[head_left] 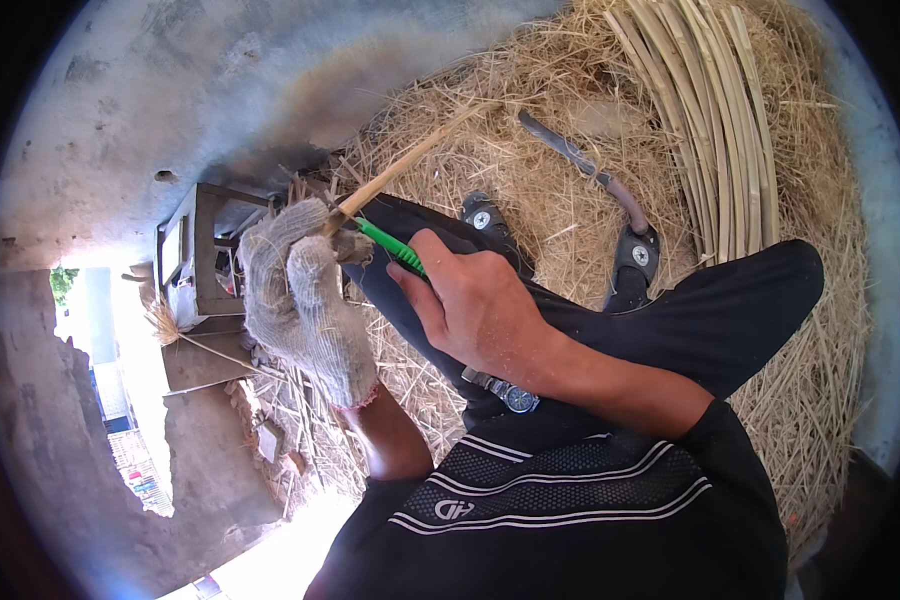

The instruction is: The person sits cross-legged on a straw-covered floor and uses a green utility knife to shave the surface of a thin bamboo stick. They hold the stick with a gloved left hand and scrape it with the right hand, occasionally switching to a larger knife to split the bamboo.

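Note:
My left hand (305, 295), in a knitted whitish work glove, is closed around the near end of a light brown wooden or bamboo strip (410, 158). The strip slants up and away to the right over the straw. In my right hand (485, 300), bare and closed, is a green-handled utility knife (390, 242). Its front end meets the strip beside the gloved fingers; the blade itself is too hidden to make out. Both hands are close together above my left leg.
Loose straw and shavings (570, 220) cover the floor. A long curved blade with a wooden handle (625, 200) lies beyond my legs, near my shoes. Long pale strips (725, 130) lie bundled at the far right. A boxy grey stand (210, 260) is at the left, below a wall (220, 90).

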{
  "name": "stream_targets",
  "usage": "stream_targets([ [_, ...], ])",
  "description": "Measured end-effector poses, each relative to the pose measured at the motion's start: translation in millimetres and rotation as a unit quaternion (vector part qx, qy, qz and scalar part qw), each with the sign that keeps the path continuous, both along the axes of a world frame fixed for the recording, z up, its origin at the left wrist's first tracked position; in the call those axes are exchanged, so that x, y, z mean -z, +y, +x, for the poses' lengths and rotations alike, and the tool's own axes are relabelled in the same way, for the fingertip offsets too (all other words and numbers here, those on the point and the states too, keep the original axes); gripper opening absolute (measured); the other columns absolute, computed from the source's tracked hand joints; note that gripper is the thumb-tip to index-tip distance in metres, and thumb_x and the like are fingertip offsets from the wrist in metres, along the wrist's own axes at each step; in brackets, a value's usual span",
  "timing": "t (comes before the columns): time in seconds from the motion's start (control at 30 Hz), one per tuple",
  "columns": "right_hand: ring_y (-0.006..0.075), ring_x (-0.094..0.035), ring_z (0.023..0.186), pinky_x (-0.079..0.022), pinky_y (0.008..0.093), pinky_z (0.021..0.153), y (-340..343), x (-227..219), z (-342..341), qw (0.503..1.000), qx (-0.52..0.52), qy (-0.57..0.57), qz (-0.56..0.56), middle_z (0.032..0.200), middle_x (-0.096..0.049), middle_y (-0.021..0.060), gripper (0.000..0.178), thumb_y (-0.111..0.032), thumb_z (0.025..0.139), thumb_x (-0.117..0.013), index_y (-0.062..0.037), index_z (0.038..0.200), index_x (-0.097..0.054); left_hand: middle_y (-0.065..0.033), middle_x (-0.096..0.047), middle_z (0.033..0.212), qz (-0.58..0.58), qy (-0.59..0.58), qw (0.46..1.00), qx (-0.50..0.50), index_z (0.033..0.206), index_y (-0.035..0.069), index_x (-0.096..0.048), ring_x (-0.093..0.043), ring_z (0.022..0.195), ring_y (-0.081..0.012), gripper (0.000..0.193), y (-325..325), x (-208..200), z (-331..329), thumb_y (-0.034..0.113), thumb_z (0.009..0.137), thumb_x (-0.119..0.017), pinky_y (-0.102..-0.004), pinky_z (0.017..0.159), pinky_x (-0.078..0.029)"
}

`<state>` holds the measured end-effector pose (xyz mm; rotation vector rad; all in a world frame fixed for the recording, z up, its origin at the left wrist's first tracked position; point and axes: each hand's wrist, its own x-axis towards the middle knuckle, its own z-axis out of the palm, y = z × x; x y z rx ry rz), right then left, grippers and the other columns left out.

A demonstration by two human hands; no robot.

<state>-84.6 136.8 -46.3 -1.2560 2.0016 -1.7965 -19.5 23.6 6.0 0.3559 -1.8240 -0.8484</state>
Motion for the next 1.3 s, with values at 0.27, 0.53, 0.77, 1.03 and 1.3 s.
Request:
stream_targets([
  [0.27, 0.0457, -0.062, 0.055, -0.051, 0.0527, 0.051, -9, 19, -18, 0.995, 0.053, 0.012, 0.078, 0.056, -0.058, 0.0249, 0.025, -0.025, 0.098, -0.056, -0.0009, 0.094, -0.051, -0.0097, -0.067, 0.088, -0.003, -0.031, 0.999, -0.011, 0.104, -0.005, -0.067, -0.065, 0.073, -0.0155, 0.027, -2, -2, 8, 0.02, 0.096, -0.061, -0.0259, 0.068, -0.051],
  [0.53, 0.0499, -0.065, 0.068, -0.053, 0.0567, 0.061, -19, 61, -44, 0.973, 0.081, -0.01, 0.215, 0.069, -0.063, 0.0293, 0.03, -0.03, 0.1, -0.052, -0.0006, 0.099, -0.054, -0.0121, -0.065, 0.103, -0.021, -0.054, 0.996, 0.061, 0.11, -0.005, -0.063, -0.067, 0.078, -0.018, 0.042, -12, -5, 7, 0.035, 0.102, -0.052, -0.0277, 0.069, -0.054],
  [0.77, 0.0452, -0.065, 0.061, -0.055, 0.0502, 0.054, -35, 71, -34, 0.976, 0.087, -0.056, 0.193, 0.067, -0.063, 0.0263, 0.029, -0.029, 0.099, -0.053, 0.0003, 0.101, -0.055, -0.016, -0.065, 0.105, 0.011, -0.073, 0.996, 0.051, 0.107, -0.004, -0.061, -0.066, 0.073, -0.0202, 0.049, 3, -6, 4, 0.043, 0.103, -0.048, -0.0296, 0.068, -0.053],
  [1.03, 0.0429, -0.061, 0.057, -0.047, 0.0482, 0.051, -12, 13, -17, 0.998, -0.021, -0.023, 0.059, 0.06, -0.059, 0.021, 0.028, -0.025, 0.098, -0.058, 0.0007, 0.091, -0.051, -0.0169, -0.068, 0.091, 0.097, -0.026, 0.994, 0.034, 0.091, -0.002, -0.059, -0.058, 0.056, -0.0156, 0.027, 4, -2, 6, 0.024, 0.097, -0.052, -0.0265, 0.053, -0.047],
  [1.3, 0.0397, -0.06, 0.058, -0.046, 0.0463, 0.052, -13, 43, -2, 0.999, 0.014, 0.003, 0.038, 0.065, -0.058, 0.0198, 0.021, -0.014, 0.095, -0.062, 0.0011, 0.089, -0.048, -0.0048, -0.053, 0.066, 0.177, -0.052, 0.98, -0.074, 0.068, 0.002, -0.055, -0.051, 0.058, -0.0135, 0.031, 15, -12, -5, 0.021, 0.093, -0.052, -0.0245, 0.049, -0.041],
])
